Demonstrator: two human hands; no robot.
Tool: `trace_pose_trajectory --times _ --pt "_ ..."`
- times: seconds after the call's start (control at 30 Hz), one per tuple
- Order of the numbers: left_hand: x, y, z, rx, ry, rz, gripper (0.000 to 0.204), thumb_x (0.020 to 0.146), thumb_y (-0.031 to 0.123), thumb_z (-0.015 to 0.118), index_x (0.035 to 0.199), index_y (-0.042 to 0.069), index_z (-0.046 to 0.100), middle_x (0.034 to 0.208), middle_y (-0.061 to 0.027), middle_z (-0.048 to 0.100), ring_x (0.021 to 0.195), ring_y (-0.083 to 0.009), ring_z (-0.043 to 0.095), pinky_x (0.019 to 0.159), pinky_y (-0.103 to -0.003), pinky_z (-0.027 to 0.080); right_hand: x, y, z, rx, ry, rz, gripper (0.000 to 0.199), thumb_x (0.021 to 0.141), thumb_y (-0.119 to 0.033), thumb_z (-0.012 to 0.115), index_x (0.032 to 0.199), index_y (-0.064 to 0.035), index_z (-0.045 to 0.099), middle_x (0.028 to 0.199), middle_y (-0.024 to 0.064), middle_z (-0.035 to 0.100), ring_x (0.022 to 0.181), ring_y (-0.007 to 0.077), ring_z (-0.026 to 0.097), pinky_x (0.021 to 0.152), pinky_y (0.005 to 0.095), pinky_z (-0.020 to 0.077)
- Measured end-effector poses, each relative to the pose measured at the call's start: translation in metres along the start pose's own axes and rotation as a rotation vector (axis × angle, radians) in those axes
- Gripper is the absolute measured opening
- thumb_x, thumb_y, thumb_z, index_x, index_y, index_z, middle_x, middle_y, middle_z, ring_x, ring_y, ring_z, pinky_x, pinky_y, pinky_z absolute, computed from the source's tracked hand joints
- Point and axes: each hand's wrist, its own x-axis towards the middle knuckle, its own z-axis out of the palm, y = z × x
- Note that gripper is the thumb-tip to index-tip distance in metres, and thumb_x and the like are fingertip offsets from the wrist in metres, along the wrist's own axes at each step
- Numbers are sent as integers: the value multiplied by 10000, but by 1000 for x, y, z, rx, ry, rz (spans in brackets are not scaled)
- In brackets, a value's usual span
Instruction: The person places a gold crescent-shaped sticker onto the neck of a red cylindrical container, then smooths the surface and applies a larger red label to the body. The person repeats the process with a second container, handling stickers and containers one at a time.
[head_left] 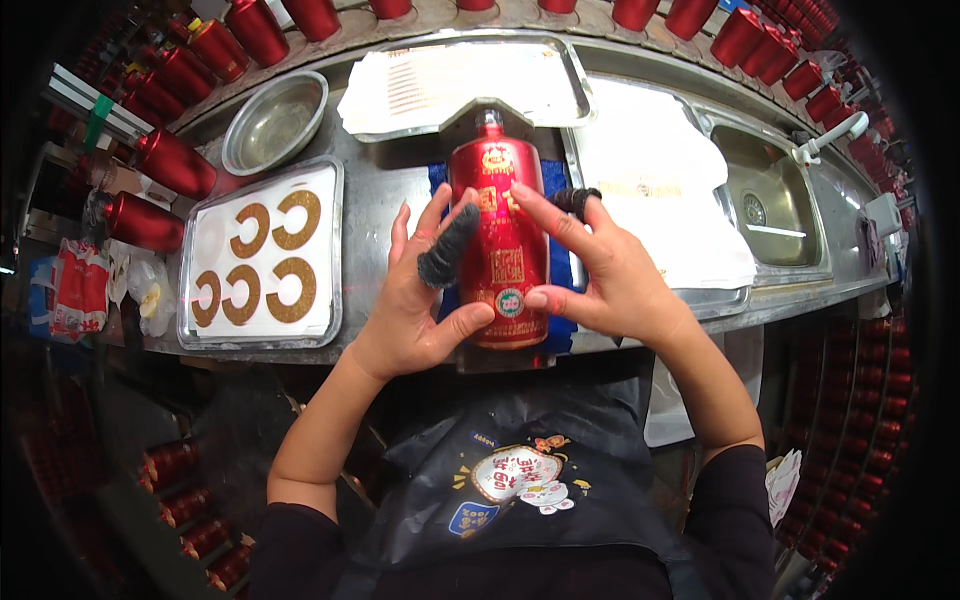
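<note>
A glossy red bottle with gold markings lies on its back in a dark cradle, its neck pointing away from me. A round green-and-white label is near its base. My left hand is at the bottle's left side, fingers spread, thumb by the round label; a dark cover wraps one finger. On the other side, my right hand has its index fingertip on the upper gold marking and its thumb beside the round label. A dark cover is on one of its fingers too. Neither hand is wrapped round the bottle.
Blue cloth lies under the cradle. At left are a tray of gold C-shaped pieces and a metal bowl. White sheets cover trays behind and at right, before a sink. Red bottles line a conveyor at the back.
</note>
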Motion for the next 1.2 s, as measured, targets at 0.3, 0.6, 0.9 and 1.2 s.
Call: trace_pose_trajectory --times 0.3,0.6,0.9,1.2 --pt "5 3 -5 36 8 12 774 899 431 700 1546 137 393 1595 -138 398 1533 -381 217 1190 -640 -4 3 -10 -5 26 -75 60 856 833 -561 731 1573 -315 376 898 173 478 719 335 566 669 387 464" --pt "11 2 -4 34 -29 -11 765 898 436 693 1548 166 392 1620 -136 357 1534 -381 210 1187 -642 -7 11 -15 -3 -27 -65 101 846 853 -544 720 1583 -348 340 868 172 464 695 342 566 650 403 465" --pt "7 0 -2 14 -7 -5 738 902 430 689 1540 183 411 1623 -136 353 1536 -378 210 1188 -639 -6 10 -15 -5 -5 -49 95 871 832 -539 736 1582 -326 349 861 179 466 701 356 578 653 414 473" --pt "11 3 -3 -8 34 7 744 898 437 693 1539 183 414 1611 -138 376 1536 -379 213 1184 -649 -6 16 -19 -13 4 -69 118 853 835 -496 747 1577 -344 356 841 151 458 688 324 548 664 413 462"
